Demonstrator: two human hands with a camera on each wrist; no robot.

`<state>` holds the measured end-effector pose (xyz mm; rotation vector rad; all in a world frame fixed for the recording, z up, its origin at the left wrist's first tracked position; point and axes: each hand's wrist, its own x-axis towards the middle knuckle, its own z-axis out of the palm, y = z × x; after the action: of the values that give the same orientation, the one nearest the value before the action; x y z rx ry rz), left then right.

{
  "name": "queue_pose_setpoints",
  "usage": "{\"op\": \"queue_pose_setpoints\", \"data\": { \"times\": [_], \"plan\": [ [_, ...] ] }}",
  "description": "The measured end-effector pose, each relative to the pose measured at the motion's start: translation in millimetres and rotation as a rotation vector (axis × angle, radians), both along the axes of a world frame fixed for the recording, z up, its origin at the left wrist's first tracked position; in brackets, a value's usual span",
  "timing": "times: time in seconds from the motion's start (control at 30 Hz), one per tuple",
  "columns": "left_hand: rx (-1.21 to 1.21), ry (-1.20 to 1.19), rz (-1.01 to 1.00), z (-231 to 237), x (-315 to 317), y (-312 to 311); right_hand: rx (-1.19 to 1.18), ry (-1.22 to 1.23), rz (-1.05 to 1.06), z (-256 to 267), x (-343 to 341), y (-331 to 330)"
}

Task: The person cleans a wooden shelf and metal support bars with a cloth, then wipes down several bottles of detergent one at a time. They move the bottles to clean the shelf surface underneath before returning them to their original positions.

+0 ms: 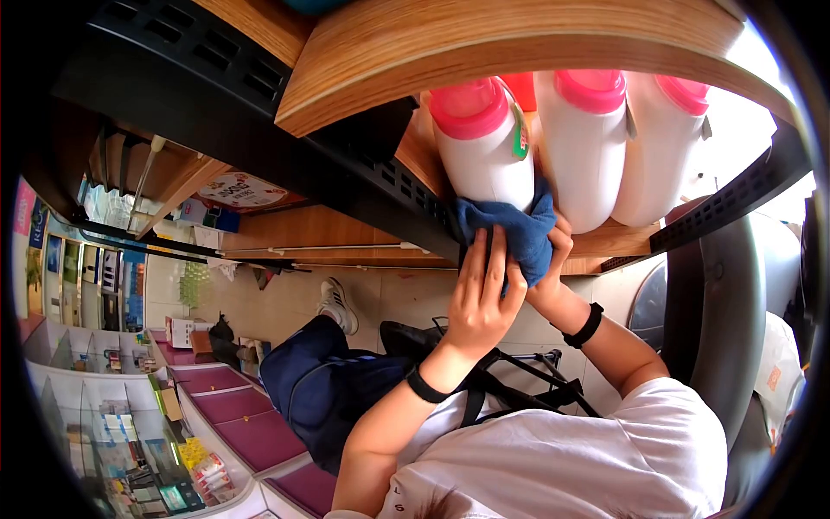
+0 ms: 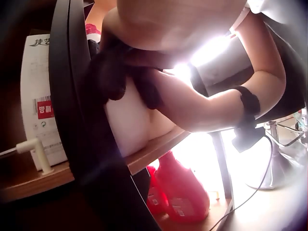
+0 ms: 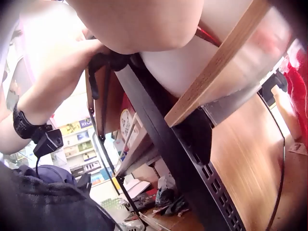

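Observation:
A dark blue cloth (image 1: 532,246) is bunched against the bottom of a white bottle with a pink cap (image 1: 484,164). My left hand (image 1: 484,303) lies over the near side of the cloth, fingers spread and slightly bent into its folds. On the other side my right hand (image 1: 553,251) grips the cloth, its fingers partly hidden behind it. The cloth looks nearly black in the left wrist view, bunched between the hands over a white bottle (image 2: 127,122). Two more white bottles with pink caps, the middle one (image 1: 588,156) closest, stand alongside.
The bottles stand on a wooden shelf with a black perforated metal frame (image 1: 380,173). Another wooden board (image 1: 519,35) runs above them. Red bottles (image 2: 180,192) stand on a lower level. A black padded chair (image 1: 726,329) is at the right, glass display cases (image 1: 130,424) at the left.

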<state>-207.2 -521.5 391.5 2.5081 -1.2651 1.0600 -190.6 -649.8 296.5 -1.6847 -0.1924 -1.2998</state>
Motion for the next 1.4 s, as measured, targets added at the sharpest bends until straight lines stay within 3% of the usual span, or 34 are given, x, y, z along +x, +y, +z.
{"op": "queue_pose_setpoints", "data": {
  "times": [0.27, 0.33, 0.4, 0.47, 0.6, 0.67, 0.73, 0.8, 0.87, 0.93, 1.0, 1.07, 1.17, 1.33, 1.4],
  "plan": [
    [0.116, 0.061, -0.049, -39.0, -11.6, 4.2, -0.074, 0.270, -0.047, -47.7, -32.9, 2.9],
    [0.118, 0.096, -0.101, -41.0, -9.6, 4.4, 0.102, 0.332, -0.021, -50.2, -33.1, 6.8],
    [0.083, 0.120, -0.127, -42.6, -9.0, 4.4, 0.038, 0.350, -0.064, -50.6, -34.1, 5.5],
    [0.039, 0.178, -0.145, -46.4, -9.9, 6.0, 0.170, 0.375, -0.023, -52.0, -33.8, 6.1],
    [-0.006, 0.260, -0.150, -36.9, -8.4, 10.6, 0.094, 0.416, -0.054, -4.5, -47.9, -0.2],
    [-0.045, 0.411, -0.136, -21.8, -11.9, 14.2, 0.084, 0.489, 0.082, 5.6, -62.2, -2.5],
    [-0.063, 0.407, -0.148, -2.0, -11.9, 20.9, 0.058, 0.455, 0.146, 17.9, -63.9, -4.1],
    [-0.126, 0.194, -0.231, 25.8, -11.6, 27.2, 0.048, 0.293, 0.265, 43.1, -59.2, -1.8],
    [-0.100, 0.108, -0.259, 61.8, -13.2, 38.7, -0.142, 0.124, 0.200, 81.5, -41.8, -4.3],
    [-0.116, 0.025, -0.243, 91.0, -10.4, 51.7, -0.235, 0.108, 0.143, 130.1, -29.0, -2.6],
    [-0.172, -0.051, -0.163, 112.3, -4.9, 56.2, -0.081, 0.094, 0.217, 163.1, -14.1, 13.3],
    [-0.254, -0.159, -0.128, 109.8, 11.6, 58.7, -0.040, 0.081, 0.288, 186.7, -4.3, 23.9],
    [-0.392, -0.127, -0.105, 98.2, 27.3, 55.5, -0.007, 0.056, 0.317, 194.3, 7.9, 41.0],
    [-0.415, -0.014, -0.122, 71.6, 24.0, 55.5, 0.096, 0.035, 0.327, 166.6, 9.1, 42.8],
    [-0.398, -0.017, -0.098, 59.9, 23.6, 54.5, 0.135, 0.141, 0.350, 149.7, 7.1, 41.7]
  ]
}}
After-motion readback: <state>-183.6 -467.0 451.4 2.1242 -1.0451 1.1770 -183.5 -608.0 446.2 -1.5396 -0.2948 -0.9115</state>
